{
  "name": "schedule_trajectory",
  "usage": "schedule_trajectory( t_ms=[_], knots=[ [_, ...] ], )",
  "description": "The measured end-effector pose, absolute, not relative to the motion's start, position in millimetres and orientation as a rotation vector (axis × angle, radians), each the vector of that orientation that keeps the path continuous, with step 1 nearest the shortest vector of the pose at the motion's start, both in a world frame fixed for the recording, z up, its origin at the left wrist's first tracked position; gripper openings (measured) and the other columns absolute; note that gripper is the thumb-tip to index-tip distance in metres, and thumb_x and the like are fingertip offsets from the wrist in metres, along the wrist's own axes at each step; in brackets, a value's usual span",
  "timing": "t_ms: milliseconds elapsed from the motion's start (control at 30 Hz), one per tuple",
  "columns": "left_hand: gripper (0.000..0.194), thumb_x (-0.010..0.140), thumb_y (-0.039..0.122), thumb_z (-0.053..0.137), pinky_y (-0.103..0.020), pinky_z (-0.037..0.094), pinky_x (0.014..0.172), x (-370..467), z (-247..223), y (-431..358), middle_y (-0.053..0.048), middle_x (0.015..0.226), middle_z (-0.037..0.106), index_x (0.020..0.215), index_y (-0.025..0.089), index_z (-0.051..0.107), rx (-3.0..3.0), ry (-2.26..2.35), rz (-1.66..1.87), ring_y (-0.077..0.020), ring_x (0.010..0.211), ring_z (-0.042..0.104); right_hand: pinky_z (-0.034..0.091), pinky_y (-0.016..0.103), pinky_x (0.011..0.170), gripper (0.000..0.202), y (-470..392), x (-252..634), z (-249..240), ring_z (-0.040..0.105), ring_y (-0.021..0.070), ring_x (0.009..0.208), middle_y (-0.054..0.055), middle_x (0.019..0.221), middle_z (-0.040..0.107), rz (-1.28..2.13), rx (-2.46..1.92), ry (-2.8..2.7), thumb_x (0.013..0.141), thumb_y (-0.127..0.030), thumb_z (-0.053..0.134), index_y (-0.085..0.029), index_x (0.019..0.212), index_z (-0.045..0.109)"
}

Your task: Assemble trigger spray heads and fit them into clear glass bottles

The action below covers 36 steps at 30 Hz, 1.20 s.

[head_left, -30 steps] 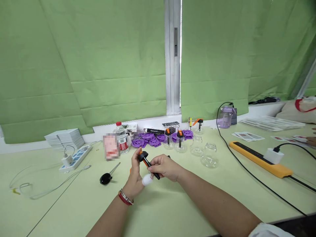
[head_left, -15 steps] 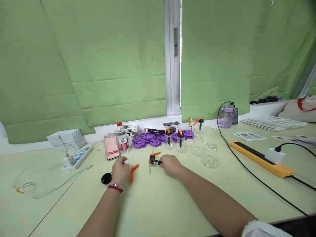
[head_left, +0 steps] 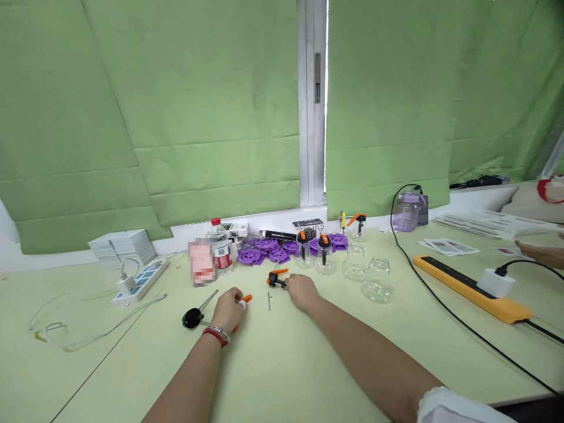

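Observation:
My left hand has its fingers closed round a small white piece. It is over an orange lever, partly covered by the hand. My right hand grips the end of a black sprayer-like head low over the table; another orange lever is at that head. A thin metal pin lies between my hands. Left of my left hand rests a round black part with a thin rod.
Behind are purple plastic parts, a water bottle, a phone and glass bottles fitted with black-orange heads. Open glass bottles stand right. Power strips flank the area. Another person's hand shows far right.
My left hand has moved right, from beside the orange lever to over it, uncovering the rod of the black part. My right hand stays at the black head. Another person's hand has appeared at right.

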State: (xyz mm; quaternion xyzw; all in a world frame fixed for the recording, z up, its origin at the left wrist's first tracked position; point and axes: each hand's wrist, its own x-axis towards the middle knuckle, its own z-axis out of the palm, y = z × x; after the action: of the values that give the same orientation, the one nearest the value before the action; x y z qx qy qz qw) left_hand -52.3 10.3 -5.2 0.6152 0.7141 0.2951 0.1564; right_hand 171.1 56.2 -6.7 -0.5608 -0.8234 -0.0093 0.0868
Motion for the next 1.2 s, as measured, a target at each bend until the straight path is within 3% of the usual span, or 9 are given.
schedule_trajectory(
  t_ms=[300,500,633,800,1000,1200],
  knots=[
    [0.011,0.067,0.014,0.055,-0.026,0.040,0.063,-47.6,-7.2,7.2,-0.005,0.076,0.065,0.076,0.018,0.061,1.808,1.986,0.810,-0.0181,0.070,0.058,0.040,0.028,0.071,0.027,56.0,159.2,-6.9,0.061,0.0221,0.090,0.012,0.101,0.063,0.027,-1.689,-2.438,0.090,-0.027,0.043,-0.016,0.099,0.066],
    [0.016,0.074,0.029,0.054,-0.029,0.040,0.064,-56.2,6.2,5.3,-0.008,0.084,0.066,0.084,0.018,0.061,1.819,2.102,0.860,-0.0217,0.076,0.059,0.040,0.028,0.072,0.028,49.9,162.7,-2.9,0.060,0.0211,0.090,0.010,0.107,0.060,0.008,-1.663,-2.405,0.088,-0.030,0.048,-0.016,0.108,0.060],
    [0.027,0.077,0.028,0.048,-0.033,0.040,0.074,-79.3,28.2,0.6,-0.013,0.099,0.066,0.097,0.017,0.061,1.886,2.448,0.853,-0.0269,0.091,0.059,0.040,0.029,0.073,0.029,33.0,155.9,1.4,0.057,0.0203,0.091,0.009,0.109,0.058,-0.056,-1.511,-2.409,0.090,-0.024,0.042,-0.019,0.114,0.056],
    [0.025,0.070,0.029,0.052,-0.044,0.039,0.075,-112.5,34.2,0.0,-0.018,0.098,0.065,0.087,0.015,0.063,1.516,2.773,0.545,-0.0347,0.092,0.059,0.038,0.032,0.080,0.031,3.8,130.7,-5.7,0.050,0.0218,0.096,0.010,0.100,0.060,-0.115,-1.084,-2.608,0.088,-0.013,0.039,-0.018,0.110,0.058],
    [0.018,0.060,0.027,0.060,-0.037,0.043,0.060,-124.0,19.3,5.0,-0.021,0.088,0.068,0.074,0.016,0.063,1.296,2.562,0.401,-0.0343,0.081,0.063,0.034,0.040,0.090,0.047,-10.9,113.5,-14.0,0.040,0.0246,0.113,0.009,0.127,0.048,-0.087,-0.778,-2.747,0.089,-0.021,0.041,-0.026,0.135,0.035],
    [0.024,0.058,0.022,0.060,-0.032,0.043,0.057,-120.6,13.1,8.7,-0.021,0.093,0.066,0.081,0.014,0.063,1.401,2.516,0.426,-0.0307,0.079,0.064,0.034,0.036,0.085,0.047,-13.4,116.8,-9.8,0.046,0.0224,0.105,0.010,0.112,0.056,-0.032,-0.711,-2.819,0.085,-0.010,0.040,-0.022,0.131,0.040]
  ],
)
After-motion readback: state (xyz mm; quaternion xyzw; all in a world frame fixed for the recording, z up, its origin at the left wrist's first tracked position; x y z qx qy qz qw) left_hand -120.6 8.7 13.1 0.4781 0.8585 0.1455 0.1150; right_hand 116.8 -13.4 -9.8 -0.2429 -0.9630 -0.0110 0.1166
